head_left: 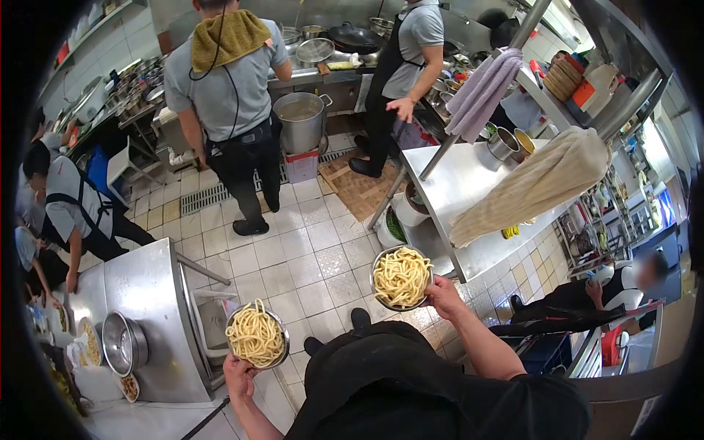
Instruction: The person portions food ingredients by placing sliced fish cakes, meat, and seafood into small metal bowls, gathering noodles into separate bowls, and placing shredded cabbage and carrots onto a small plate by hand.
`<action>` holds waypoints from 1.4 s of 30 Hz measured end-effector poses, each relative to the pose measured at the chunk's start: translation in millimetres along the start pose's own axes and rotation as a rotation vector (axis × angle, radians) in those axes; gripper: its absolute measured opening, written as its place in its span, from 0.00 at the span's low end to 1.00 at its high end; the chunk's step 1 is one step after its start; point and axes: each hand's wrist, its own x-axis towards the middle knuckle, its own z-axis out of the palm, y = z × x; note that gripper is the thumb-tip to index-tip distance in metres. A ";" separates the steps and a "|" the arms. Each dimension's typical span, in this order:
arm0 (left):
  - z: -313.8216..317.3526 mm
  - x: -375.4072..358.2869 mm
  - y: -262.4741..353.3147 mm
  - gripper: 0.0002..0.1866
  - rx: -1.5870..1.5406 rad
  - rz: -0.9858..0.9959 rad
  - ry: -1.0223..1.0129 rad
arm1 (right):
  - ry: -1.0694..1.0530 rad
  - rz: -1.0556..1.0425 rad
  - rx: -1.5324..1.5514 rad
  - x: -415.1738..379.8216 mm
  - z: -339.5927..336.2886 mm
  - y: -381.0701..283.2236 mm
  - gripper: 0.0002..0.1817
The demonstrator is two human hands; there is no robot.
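Note:
My left hand [240,377] grips the rim of a metal bowl [284,350] heaped with thick pale noodles [255,334]. A second metal bowl [383,299], also piled with thick noodles [402,276], is held by its right edge in my right hand [444,296]. Both bowls are off the floor in front of my body, apart from each other. The fingers under the bowls are partly hidden. Beside the left bowl stands a steel table [158,271]; a steel counter [455,176] lies beyond the right one.
A large stock pot [301,121] stands ahead on a red box. Two people [227,81] [411,59] stand near the stove. Nested metal bowls [123,343] sit on the left table. A beige cloth [532,183] hangs over the right counter. A person [598,290] is at right.

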 end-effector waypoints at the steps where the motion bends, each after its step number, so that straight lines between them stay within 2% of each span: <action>1: -3.3 -1.7 -1.5 0.15 -0.003 0.006 0.020 | -0.004 0.002 -0.002 0.8 1.6 0.5 0.07; 9: -9.4 -1.4 -3.4 0.14 -0.004 -0.007 0.024 | 0.004 0.013 0.033 3.1 5.1 -0.3 0.08; 14: 20.4 12.4 6.0 0.14 0.032 -0.049 -0.037 | 0.046 -0.002 0.086 -12.2 -19.1 -2.5 0.09; 17: 25.7 40.4 2.0 0.14 0.092 -0.081 -0.147 | 0.206 -0.033 0.170 -34.5 -27.1 -7.1 0.11; 19: 45.7 58.7 6.6 0.13 0.218 -0.123 -0.214 | 0.278 -0.049 0.217 -46.9 -60.1 2.9 0.11; 23: 119.5 100.7 -5.1 0.11 0.359 -0.166 -0.358 | 0.521 -0.137 0.292 -83.9 -124.7 8.3 0.11; 24: 144.6 106.3 -4.8 0.12 0.399 -0.179 -0.416 | 0.602 -0.168 0.308 -95.2 -125.2 -8.2 0.10; 29: 280.1 143.0 -37.1 0.14 0.430 -0.259 -0.672 | 0.765 -0.259 0.313 -74.2 -221.9 -29.8 0.08; 34: 417.5 175.1 -90.4 0.13 0.379 -0.303 -0.730 | 0.795 -0.342 0.384 22.5 -293.2 -66.8 0.13; 36: 466.3 187.3 -104.1 0.13 0.350 -0.308 -0.747 | 0.357 -0.685 0.630 79.3 -312.9 -67.6 0.13; 37: 490.0 193.3 -109.1 0.12 0.360 -0.315 -0.754 | 0.350 -0.688 0.624 109.6 -323.7 -71.5 0.13; 42: 581.1 231.7 -151.1 0.08 0.384 -0.312 -0.727 | 0.568 -0.404 0.480 258.8 -363.2 -126.3 0.11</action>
